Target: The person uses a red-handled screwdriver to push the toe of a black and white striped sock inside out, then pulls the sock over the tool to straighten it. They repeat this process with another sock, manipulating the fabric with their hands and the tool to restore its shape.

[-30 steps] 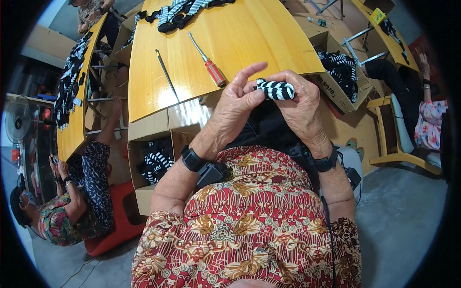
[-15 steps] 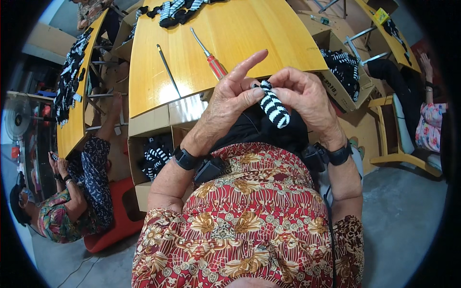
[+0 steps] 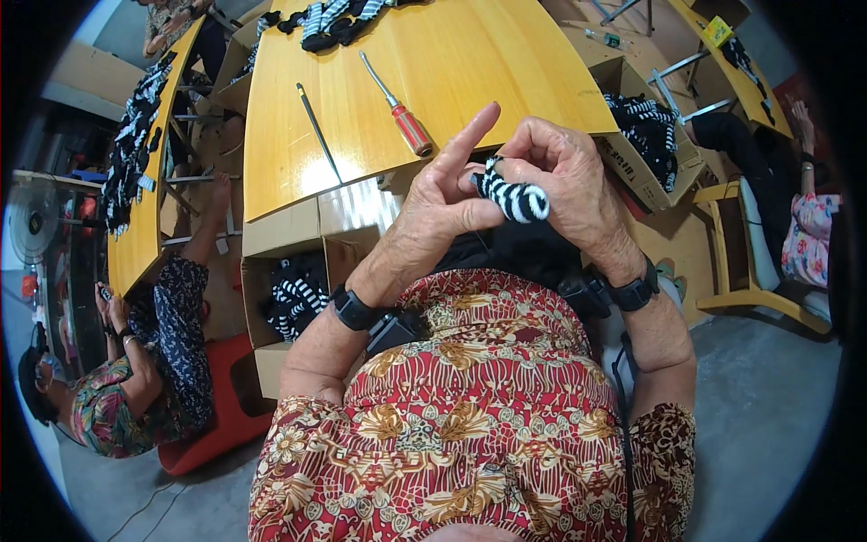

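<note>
Above the lap, both hands raised, left hand (image 3: 444, 200) and right hand (image 3: 567, 185) pinching a black-and-white striped fabric roll (image 3: 510, 194), long axis slanting upper-left to lower-right, left forefinger straight up, yellow table (image 3: 470, 68) beyond

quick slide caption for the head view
Both hands, left hand and right hand, pinch a black-and-white striped fabric piece above a wooden table.

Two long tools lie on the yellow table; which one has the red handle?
The screwdriver, the one nearer the hands, right of the thin dark rod. The rod is plain and dark along its whole length, with no coloured handle.
</note>
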`<state>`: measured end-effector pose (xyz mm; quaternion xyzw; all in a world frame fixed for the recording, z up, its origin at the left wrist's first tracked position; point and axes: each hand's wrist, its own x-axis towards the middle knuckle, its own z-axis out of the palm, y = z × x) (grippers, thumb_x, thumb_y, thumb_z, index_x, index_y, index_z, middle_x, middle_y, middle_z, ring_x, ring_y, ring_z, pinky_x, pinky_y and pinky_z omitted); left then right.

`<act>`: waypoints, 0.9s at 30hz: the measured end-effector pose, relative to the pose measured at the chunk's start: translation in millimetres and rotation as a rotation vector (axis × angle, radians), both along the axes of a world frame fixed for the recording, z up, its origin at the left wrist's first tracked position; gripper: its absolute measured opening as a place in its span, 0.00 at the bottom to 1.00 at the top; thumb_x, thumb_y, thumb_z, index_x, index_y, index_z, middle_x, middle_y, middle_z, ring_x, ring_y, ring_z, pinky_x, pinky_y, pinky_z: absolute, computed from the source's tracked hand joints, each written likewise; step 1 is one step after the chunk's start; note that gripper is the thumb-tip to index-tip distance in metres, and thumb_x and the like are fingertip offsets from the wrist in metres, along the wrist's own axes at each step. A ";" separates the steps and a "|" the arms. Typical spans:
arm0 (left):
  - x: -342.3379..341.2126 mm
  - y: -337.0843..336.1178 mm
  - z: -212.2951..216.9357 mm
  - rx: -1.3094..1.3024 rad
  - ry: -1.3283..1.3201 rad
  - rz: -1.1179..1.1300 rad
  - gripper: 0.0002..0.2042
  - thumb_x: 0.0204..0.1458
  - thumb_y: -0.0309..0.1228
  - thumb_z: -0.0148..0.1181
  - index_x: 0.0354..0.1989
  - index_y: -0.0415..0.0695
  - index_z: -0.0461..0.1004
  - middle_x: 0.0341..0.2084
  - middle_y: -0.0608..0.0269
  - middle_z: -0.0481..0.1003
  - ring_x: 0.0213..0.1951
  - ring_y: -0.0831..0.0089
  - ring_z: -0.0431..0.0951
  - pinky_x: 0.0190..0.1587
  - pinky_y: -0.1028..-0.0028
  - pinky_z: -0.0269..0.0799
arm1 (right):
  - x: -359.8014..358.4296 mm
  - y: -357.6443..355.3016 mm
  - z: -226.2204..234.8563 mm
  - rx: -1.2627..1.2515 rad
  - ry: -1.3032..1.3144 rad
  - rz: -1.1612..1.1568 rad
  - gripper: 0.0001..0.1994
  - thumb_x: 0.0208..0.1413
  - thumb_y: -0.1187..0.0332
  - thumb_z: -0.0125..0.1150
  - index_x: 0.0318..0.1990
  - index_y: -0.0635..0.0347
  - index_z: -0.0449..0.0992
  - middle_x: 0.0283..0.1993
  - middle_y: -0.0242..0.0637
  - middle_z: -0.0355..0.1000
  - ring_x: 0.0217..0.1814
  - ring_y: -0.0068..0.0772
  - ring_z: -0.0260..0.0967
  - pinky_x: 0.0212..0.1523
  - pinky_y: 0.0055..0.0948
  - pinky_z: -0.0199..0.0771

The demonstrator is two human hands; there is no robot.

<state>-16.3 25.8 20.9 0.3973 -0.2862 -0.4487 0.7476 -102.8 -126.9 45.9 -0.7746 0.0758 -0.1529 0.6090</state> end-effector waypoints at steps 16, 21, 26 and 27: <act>9.5 0.2 -18.5 -0.086 0.175 0.096 0.37 0.52 0.34 0.65 0.69 0.46 0.51 0.38 0.72 0.73 0.41 0.82 0.71 0.50 0.77 0.65 | 8.8 9.1 -14.0 -0.316 -0.088 -0.087 0.07 0.52 0.73 0.59 0.31 0.65 0.68 0.23 0.39 0.68 0.25 0.21 0.65 0.28 0.26 0.70; 1.2 4.3 -8.2 -0.108 0.093 0.100 0.40 0.50 0.35 0.66 0.69 0.47 0.49 0.47 0.69 0.71 0.47 0.78 0.71 0.55 0.72 0.63 | 3.7 22.3 -15.1 -0.023 -0.033 -0.112 0.08 0.50 0.74 0.62 0.36 0.67 0.70 0.28 0.33 0.71 0.32 0.19 0.69 0.35 0.25 0.73; 16.4 3.1 -11.5 -0.112 0.111 0.099 0.37 0.52 0.34 0.64 0.69 0.47 0.51 0.46 0.65 0.72 0.49 0.78 0.72 0.54 0.72 0.66 | 10.5 5.9 -14.2 0.162 0.052 0.052 0.06 0.58 0.72 0.56 0.40 0.65 0.73 0.30 0.27 0.70 0.29 0.13 0.65 0.28 0.15 0.67; 15.5 2.1 -9.7 -0.098 0.114 0.128 0.36 0.53 0.34 0.63 0.68 0.46 0.51 0.43 0.66 0.73 0.46 0.79 0.72 0.53 0.74 0.66 | 11.1 5.4 -10.1 0.246 0.083 0.027 0.09 0.60 0.67 0.55 0.41 0.62 0.74 0.29 0.26 0.70 0.26 0.11 0.64 0.26 0.12 0.65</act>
